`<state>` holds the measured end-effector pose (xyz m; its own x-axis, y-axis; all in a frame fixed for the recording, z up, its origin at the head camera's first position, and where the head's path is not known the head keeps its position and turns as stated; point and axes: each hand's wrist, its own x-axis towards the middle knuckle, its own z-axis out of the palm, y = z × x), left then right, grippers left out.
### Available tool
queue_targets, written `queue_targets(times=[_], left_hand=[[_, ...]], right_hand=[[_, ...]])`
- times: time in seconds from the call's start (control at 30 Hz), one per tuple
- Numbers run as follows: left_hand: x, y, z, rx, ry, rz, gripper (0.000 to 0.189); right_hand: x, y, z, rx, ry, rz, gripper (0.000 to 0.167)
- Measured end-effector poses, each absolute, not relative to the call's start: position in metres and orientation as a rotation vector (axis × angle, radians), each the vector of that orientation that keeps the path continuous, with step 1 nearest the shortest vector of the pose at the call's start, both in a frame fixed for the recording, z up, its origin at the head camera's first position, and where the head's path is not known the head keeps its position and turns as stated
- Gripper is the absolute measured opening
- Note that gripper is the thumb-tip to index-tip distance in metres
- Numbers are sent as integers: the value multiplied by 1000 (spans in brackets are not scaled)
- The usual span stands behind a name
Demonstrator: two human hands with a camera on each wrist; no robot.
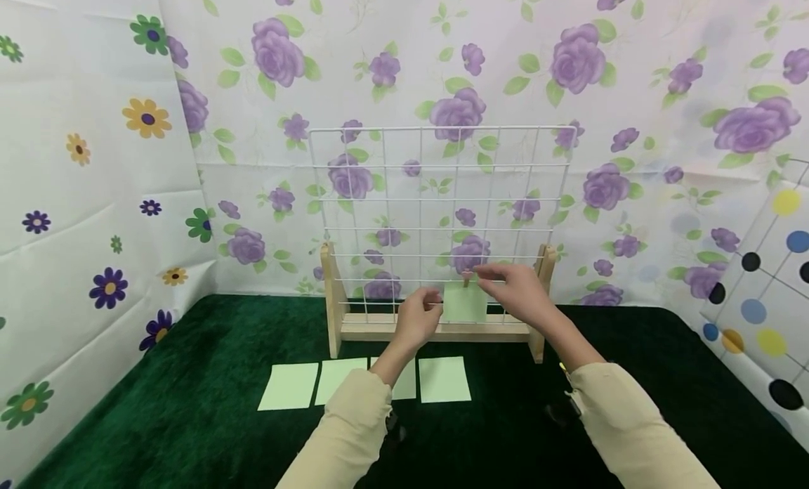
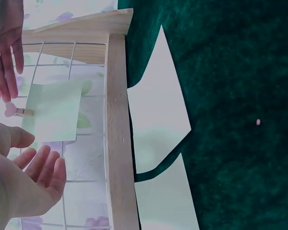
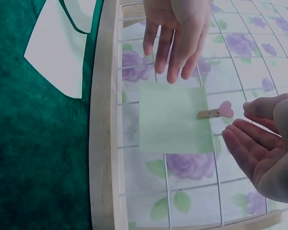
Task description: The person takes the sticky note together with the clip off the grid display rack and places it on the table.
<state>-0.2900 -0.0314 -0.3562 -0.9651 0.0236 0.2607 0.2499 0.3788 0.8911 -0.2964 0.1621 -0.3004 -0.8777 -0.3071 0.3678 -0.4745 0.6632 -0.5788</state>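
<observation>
A pale green paper square (image 1: 456, 303) hangs low on a white wire grid (image 1: 436, 199), held by a small wooden clothespin with a pink heart (image 3: 216, 112) at its top edge. My right hand (image 1: 520, 292) is just beside the heart; in the right wrist view its thumb and fingers (image 3: 252, 143) are spread apart with nothing between them. At the paper's left side is my left hand (image 1: 418, 315), its fingers loosely bent and holding nothing. The left wrist view shows both the left hand (image 2: 33, 177) and the right hand (image 2: 7, 55) away from the clothespin.
Several more pale green paper squares (image 1: 444, 379) lie in a row on the dark green cloth (image 1: 208, 398) before the grid. Wooden legs (image 1: 331, 299) and a crossbar (image 1: 379, 332) support the grid. A tiny pink item (image 2: 258, 122) lies on the cloth. Flowered sheets hang behind.
</observation>
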Motion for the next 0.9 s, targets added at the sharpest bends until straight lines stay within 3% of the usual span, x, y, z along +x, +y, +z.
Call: queue_targets(times=[0.47,0.9], left_hand=[[-301,-23,-358,-166,-2407,-1662,29],[-305,-17,-358,-117,-2386,-1681,24]], right_hand=[[-311,141,-297,623,-2720,966,36],[-320,135,-298,661,-2706,859,29]])
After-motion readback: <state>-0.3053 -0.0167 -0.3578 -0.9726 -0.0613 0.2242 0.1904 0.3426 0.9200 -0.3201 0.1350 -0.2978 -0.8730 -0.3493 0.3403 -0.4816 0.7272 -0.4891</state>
